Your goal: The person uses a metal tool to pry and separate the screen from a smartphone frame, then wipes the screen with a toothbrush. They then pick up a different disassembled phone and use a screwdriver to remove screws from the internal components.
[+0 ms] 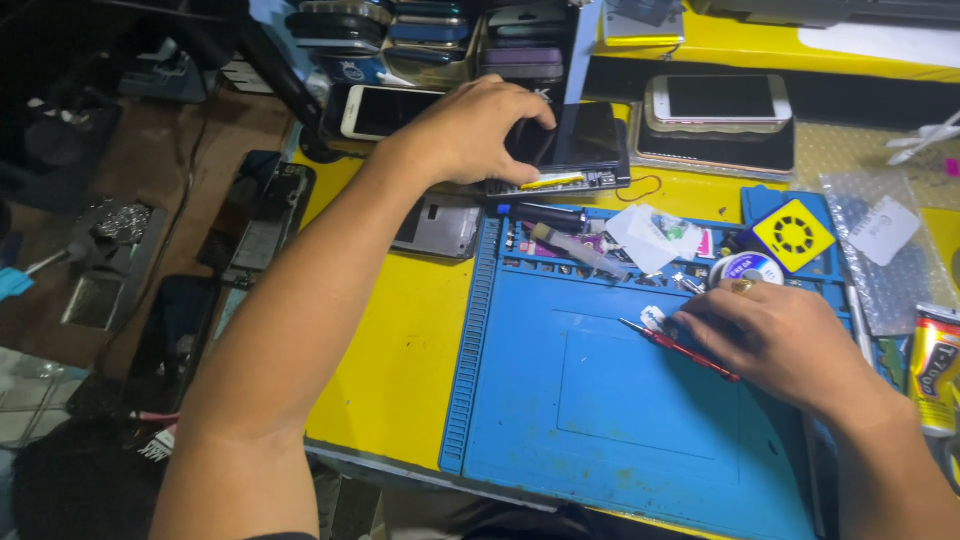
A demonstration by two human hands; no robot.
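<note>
I found my left hand (470, 130) reaching across the yellow bench (400, 360), fingers curled over the dark opened phone (575, 150) at the far edge. My right hand (775, 335) pinched a red-handled tool (680, 348) on the blue mat (600, 420). I judged a firm, flat hold on the phone best, keeping the tool tip low and clear of the small parts.

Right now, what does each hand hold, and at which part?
The left hand grips the near-left corner of an opened dark phone. The right hand holds red tweezers at their rear end, tips free.
</note>
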